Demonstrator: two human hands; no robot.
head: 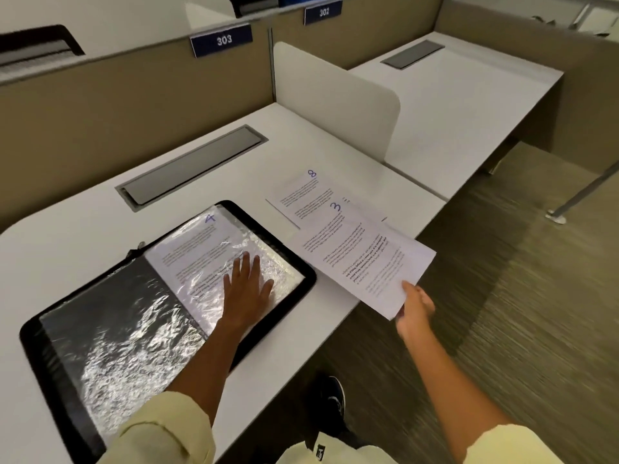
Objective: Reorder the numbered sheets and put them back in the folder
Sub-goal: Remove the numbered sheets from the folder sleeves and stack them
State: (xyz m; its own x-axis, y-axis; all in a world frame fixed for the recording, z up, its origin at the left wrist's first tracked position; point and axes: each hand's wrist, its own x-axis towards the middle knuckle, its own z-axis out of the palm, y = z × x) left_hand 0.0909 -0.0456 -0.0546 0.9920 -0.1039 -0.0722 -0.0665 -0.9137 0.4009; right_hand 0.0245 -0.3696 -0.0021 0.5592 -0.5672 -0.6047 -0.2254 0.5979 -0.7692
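The open folder (60, 333) is pinned flat by the left hand (246, 286), fingers spread. Sheet 3 (351, 249), at three o'clock, is pinched by the right hand (415, 304); its corner should be slid squarely into the sleeve.

Black folder (294, 262) w/ shiny clear sleeves, white sheets (361, 259) w/ blue nos., white desk (83, 212)

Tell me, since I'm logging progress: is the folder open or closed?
Open. The folder lies flat with both sides spread, sheet 4 showing under a plastic sleeve; the left hand rests on it.
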